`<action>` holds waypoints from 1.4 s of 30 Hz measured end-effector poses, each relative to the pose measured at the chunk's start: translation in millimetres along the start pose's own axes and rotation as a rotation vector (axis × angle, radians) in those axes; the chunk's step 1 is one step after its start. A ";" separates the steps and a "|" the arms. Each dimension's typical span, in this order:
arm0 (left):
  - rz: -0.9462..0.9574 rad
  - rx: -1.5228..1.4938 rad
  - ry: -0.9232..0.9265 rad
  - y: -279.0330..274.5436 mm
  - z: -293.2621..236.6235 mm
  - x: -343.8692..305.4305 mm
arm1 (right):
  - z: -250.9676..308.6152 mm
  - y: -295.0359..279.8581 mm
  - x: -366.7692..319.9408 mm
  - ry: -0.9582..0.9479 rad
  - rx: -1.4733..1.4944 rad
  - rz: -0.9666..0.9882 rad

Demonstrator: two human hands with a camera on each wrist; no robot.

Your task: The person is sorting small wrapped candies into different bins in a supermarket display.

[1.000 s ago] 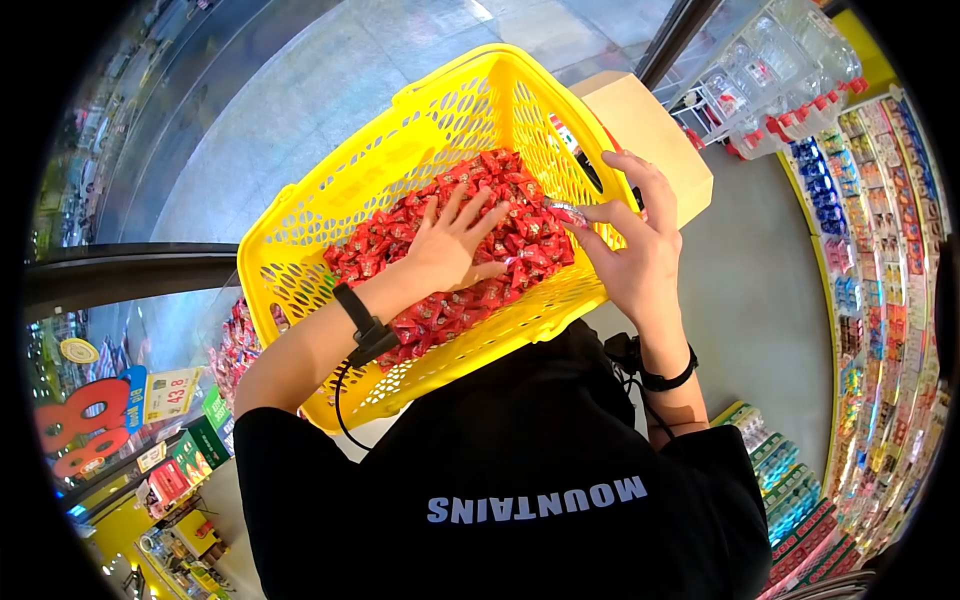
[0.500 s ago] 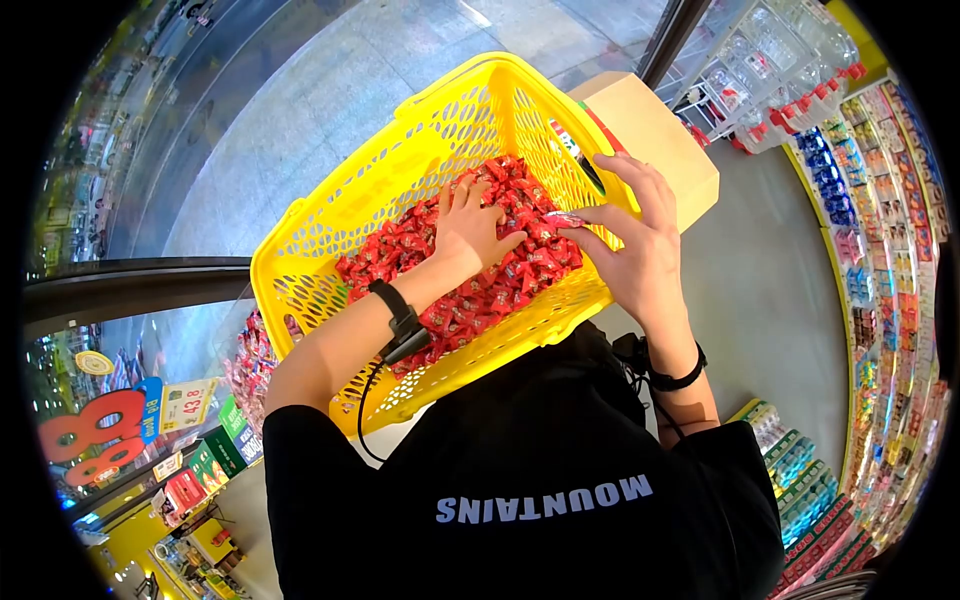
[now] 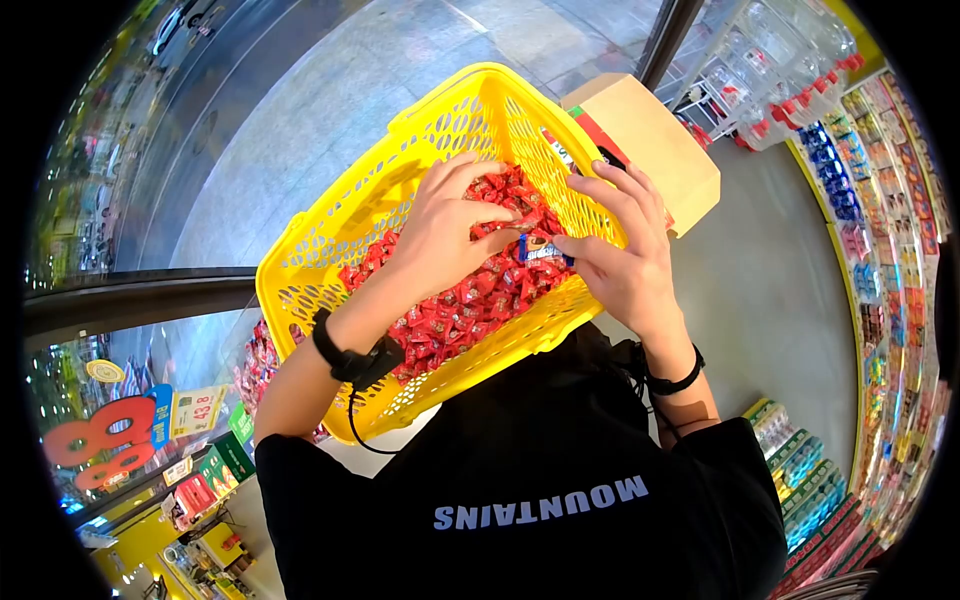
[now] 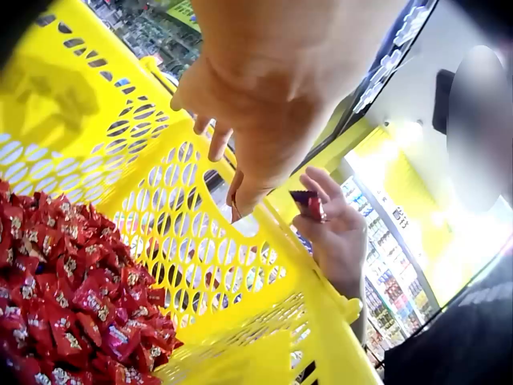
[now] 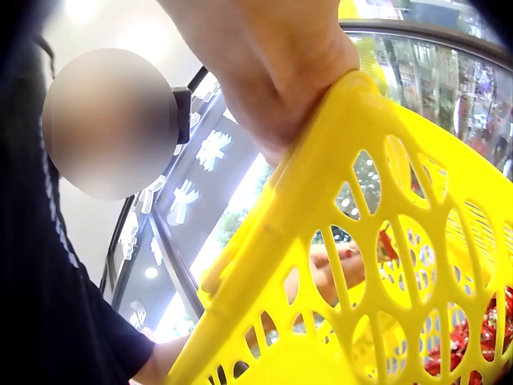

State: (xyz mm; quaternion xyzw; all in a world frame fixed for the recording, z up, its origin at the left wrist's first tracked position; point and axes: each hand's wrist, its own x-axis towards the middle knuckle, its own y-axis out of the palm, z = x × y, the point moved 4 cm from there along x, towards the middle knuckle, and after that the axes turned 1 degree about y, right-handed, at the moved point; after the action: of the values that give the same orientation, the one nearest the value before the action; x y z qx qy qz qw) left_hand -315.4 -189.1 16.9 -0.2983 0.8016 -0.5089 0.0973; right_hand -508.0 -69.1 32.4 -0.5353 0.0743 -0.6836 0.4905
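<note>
A yellow perforated shopping basket (image 3: 350, 195) holds a large heap of red-wrapped candies (image 3: 470, 315). Over the heap, my left hand (image 3: 445, 225) has its thumb and index finger brought close together. A red-wrapped candy (image 5: 389, 245) shows at its fingertips through the basket's holes in the right wrist view. My right hand (image 3: 630, 265) reaches over the basket's right side and pinches a small packet (image 3: 540, 248), dark blue with some white. The two hands' fingertips are near each other. In the left wrist view the right hand (image 4: 337, 233) shows beyond the rim.
A cardboard box (image 3: 650, 145) stands behind the basket's right side. Large clear bottles (image 3: 760, 60) with red caps fill a rack at the upper right. Stocked shelves (image 3: 890, 250) curve along the right. A red sign (image 3: 105, 440) and price card stand at the left.
My left hand has come up from the heap, turned and moved right, its fingers drawing together. My right hand keeps its pinch, and its packet now shows its blue face.
</note>
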 end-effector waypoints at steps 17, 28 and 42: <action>-0.148 0.228 -0.198 -76.7 -38.7 -119.8 | 44.4 3.4 -1.3 -0.374 0.150 0.000; -0.404 0.345 -0.423 -125.4 6.0 -339.5 | 218.2 100.9 -16.2 -0.323 0.370 0.148; -0.396 0.388 -0.624 -87.2 93.5 -520.6 | 393.5 246.4 -39.6 -0.476 0.272 0.442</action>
State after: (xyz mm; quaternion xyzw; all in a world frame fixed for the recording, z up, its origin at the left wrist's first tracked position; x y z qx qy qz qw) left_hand 178.7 14.1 -27.1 -0.5628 0.5498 -0.5447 0.2901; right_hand -47.8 2.2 15.6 -0.5804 -0.0197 -0.4208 0.6969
